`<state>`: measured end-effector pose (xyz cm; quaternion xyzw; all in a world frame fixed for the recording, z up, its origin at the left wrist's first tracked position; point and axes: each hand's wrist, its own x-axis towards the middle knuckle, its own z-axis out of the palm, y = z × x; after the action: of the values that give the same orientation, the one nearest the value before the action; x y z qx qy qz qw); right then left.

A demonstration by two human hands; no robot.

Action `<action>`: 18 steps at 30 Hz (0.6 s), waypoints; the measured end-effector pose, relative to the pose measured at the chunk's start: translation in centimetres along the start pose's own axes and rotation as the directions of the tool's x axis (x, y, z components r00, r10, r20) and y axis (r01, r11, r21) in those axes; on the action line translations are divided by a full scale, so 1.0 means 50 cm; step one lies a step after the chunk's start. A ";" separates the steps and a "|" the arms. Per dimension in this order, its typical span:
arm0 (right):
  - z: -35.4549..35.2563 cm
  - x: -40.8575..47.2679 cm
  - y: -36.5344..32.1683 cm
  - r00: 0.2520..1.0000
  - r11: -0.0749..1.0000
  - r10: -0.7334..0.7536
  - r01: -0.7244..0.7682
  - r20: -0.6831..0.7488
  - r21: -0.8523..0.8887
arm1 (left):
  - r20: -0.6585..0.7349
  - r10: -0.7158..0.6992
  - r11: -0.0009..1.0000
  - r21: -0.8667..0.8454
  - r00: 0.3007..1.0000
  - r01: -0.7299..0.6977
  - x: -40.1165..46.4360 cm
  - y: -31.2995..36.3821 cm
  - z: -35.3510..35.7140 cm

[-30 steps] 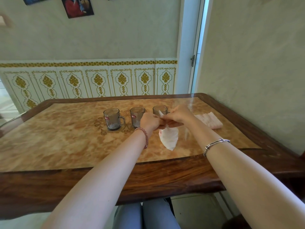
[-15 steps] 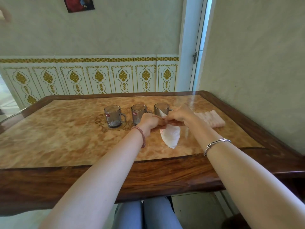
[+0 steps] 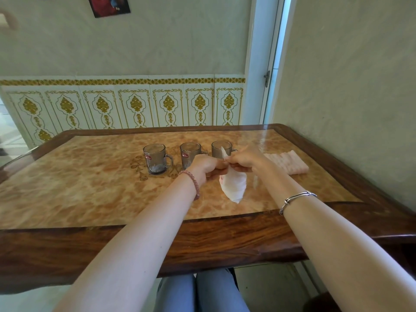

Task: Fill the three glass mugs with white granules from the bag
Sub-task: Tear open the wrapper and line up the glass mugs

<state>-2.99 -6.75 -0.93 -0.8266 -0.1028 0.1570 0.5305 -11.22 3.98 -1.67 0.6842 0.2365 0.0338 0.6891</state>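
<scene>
Marbled tan table w/ dark wood rim (image 3: 67,244). L to R: three smoky glass mugs in a row, left mug (image 3: 155,159) w/ a little white at bottom, middle mug (image 3: 189,154) partly hidden by left hand (image 3: 206,165), right mug (image 3: 221,150) behind bag top; contents of those two unclear. Both hands, right hand (image 3: 244,161) incl., pinch top of white plastic granule bag (image 3: 234,185), hanging above table in front of mugs. Folded pink cloth (image 3: 287,164) far R.

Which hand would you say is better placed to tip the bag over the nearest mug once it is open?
Probably the right hand: it pinches the bag at its top, directly in front of the right-most mug. The left hand also grips the top, nearer the middle mug.
</scene>
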 end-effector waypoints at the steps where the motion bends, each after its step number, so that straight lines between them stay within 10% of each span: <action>1: -0.001 0.000 0.000 1.000 1.000 -0.004 0.004 0.004 0.006 | -0.007 0.001 1.000 0.005 1.000 -0.001 0.000 0.000 0.001; 18: -0.005 0.005 0.017 0.998 0.975 0.012 -0.026 0.062 0.223 | -0.082 0.074 0.986 -0.145 0.994 -0.086 0.013 -0.008 0.017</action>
<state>-2.67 -7.24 -1.61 -0.7576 -0.0924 0.1974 0.6152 -10.43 3.44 -2.28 0.6381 0.2318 0.1050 0.7267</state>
